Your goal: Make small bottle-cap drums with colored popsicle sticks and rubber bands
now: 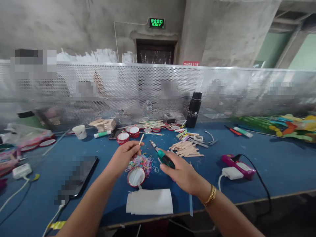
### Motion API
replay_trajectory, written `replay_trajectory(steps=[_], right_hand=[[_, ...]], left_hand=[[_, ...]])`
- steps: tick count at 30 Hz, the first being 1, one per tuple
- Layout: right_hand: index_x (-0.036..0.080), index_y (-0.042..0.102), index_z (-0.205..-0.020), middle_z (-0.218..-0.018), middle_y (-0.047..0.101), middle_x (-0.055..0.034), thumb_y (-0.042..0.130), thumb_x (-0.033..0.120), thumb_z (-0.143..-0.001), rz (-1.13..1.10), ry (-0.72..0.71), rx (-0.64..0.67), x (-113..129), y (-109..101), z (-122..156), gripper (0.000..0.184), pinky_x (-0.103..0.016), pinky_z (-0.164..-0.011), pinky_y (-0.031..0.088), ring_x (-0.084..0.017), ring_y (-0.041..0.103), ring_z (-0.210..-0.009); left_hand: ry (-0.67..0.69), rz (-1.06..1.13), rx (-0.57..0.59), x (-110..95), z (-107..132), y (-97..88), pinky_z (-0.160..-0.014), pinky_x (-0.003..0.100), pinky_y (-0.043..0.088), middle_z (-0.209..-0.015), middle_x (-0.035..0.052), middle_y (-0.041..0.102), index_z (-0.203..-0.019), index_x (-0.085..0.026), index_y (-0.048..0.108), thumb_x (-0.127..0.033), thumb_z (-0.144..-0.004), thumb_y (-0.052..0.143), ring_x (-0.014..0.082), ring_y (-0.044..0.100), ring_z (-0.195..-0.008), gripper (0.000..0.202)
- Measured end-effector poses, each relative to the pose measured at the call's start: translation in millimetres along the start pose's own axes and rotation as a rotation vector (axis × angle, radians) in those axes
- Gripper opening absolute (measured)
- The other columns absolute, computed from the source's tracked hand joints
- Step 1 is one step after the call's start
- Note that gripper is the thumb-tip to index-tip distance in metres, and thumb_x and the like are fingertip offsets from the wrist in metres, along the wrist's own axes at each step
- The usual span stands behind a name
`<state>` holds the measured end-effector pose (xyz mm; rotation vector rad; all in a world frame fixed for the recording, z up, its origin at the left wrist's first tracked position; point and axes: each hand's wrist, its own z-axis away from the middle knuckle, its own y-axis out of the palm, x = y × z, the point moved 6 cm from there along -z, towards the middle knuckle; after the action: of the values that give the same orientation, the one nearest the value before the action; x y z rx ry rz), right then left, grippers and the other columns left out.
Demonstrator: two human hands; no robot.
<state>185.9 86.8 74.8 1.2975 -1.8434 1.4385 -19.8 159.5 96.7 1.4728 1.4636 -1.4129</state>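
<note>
My left hand (124,157) pinches a short thin wooden stick (141,139) upright between thumb and fingers. Wrapped in my right hand (184,172) is a green-and-black hot glue gun (166,159); its narrow metal nozzle points up and left, a small gap from the stick. Below and between both hands lies a heap of colourful small loops (148,166), like rubber bands or cords. Against it rests a round red-rimmed piece with a pale face (136,177). Nearer me is a folded white cloth or tissue (149,202). Loose wooden sticks (187,149) are piled beyond my right hand.
Left on the blue table (111,194) are a black phone (79,177) and a paper cup (79,132). More red-rimmed rounds (122,138) lie farther back. A black bottle (194,110) stands by the perforated metal screen (118,89). A purple power strip (238,167) with cables lies right.
</note>
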Motion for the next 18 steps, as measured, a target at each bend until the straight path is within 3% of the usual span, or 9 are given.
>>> replay_trajectory(steps=[3,5,12,18], right_hand=[[0.024,0.055,-0.149,-0.152,0.059,-0.0122,0.060,0.038,-0.092,0.075,0.048,0.051,-4.1,6.2,1.1,0.059,-0.055,-0.125,0.033,-0.031,0.051,-0.145],[0.022,0.054,-0.152,-0.153,0.058,-0.0140,0.059,0.038,-0.093,0.113,0.063,0.064,-4.5,8.7,-1.1,0.061,-0.056,-0.126,0.031,-0.032,0.049,-0.147],[0.028,0.056,-0.150,-0.147,0.062,-0.0103,0.062,0.034,-0.092,0.117,0.060,0.087,0.2,14.2,-8.7,0.058,-0.052,-0.123,0.037,-0.030,0.054,-0.142],[0.020,0.058,-0.148,-0.142,0.064,-0.0148,0.061,0.033,-0.092,0.104,0.068,0.116,-1.0,19.4,-11.4,0.057,-0.054,-0.120,0.040,-0.031,0.058,-0.135]], left_hand=[[-0.027,0.077,-0.032,3.3,2.0,-3.2,-0.058,0.024,0.035,-0.070,-0.0004,0.066,-0.087,-0.019,0.067,-0.047,-0.077,0.074,0.0114,0.048,-0.059,0.030],[-0.034,0.094,-0.034,6.5,3.0,-2.9,-0.056,0.023,0.035,-0.071,0.0006,0.067,-0.082,-0.019,0.065,-0.049,-0.076,0.074,0.0108,0.048,-0.058,0.032],[-0.024,0.085,0.015,11.5,5.2,2.4,-0.054,0.024,0.038,-0.066,0.0008,0.068,-0.078,-0.019,0.067,-0.050,-0.077,0.075,0.0110,0.048,-0.054,0.032],[-0.010,0.049,0.017,11.7,5.8,2.0,-0.051,0.024,0.036,-0.060,0.0001,0.065,-0.079,-0.019,0.071,-0.047,-0.078,0.074,0.0119,0.047,-0.052,0.028]])
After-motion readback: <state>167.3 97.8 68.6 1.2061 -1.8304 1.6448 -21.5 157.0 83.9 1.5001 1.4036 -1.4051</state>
